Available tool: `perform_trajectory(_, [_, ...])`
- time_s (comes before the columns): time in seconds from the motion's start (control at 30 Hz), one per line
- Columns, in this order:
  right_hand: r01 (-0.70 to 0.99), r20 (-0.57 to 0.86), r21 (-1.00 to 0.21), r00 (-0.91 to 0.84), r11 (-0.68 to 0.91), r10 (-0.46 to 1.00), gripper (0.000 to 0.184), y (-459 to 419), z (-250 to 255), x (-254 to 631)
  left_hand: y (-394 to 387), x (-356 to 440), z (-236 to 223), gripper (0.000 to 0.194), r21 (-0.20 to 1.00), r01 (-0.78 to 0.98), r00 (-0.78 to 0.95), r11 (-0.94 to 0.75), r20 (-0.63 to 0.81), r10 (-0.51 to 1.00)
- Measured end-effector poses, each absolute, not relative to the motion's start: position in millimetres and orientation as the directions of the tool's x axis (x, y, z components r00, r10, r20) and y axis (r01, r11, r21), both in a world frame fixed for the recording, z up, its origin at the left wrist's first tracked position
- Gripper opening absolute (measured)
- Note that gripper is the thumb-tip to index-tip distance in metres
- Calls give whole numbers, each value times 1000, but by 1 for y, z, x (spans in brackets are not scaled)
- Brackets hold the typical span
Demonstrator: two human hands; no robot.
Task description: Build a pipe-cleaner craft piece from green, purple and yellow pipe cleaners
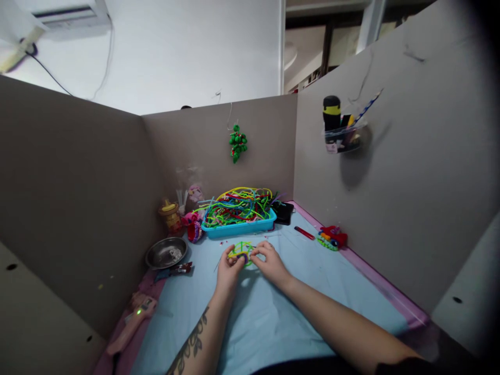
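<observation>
Both of my hands meet over the light blue table cover (273, 323), in the middle of the table. My left hand (228, 271) and my right hand (270, 263) are both closed on a small looped piece of green, yellow and purple pipe cleaners (241, 251), pinching it from either side. Just behind the hands stands a blue tray (238, 228) heaped with pipe cleaners in many colours.
A metal bowl (166, 252) sits at the left, a pink glue gun (133, 317) nearer the left front. A red pen (303, 233) and a red-green craft piece (332, 238) lie at the right. Grey partition walls enclose the table; a cup of tools (344, 136) hangs on the right wall.
</observation>
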State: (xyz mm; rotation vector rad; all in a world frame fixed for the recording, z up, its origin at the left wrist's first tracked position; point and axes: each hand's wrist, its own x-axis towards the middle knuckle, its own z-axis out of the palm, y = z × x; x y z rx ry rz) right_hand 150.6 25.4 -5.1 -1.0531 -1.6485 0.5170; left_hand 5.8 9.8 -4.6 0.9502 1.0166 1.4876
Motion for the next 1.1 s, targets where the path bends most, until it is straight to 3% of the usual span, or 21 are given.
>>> perform_trajectory(0.3, [265, 432, -862, -63, 432, 900, 5, 28, -8, 145, 5, 10, 0, 73, 961, -260, -121, -91, 61, 991])
perform_trajectory(0.73, [396, 615, -712, -49, 580, 787, 7, 12, -1, 141, 5, 11, -7, 59, 965, -194, -168, -174, 142, 975])
perform_trajectory(1.1, [339, 558, -788, 37, 515, 829, 8, 18, -2, 142, -2, 14, 1, 61, 956, -246, -58, -160, 150, 987])
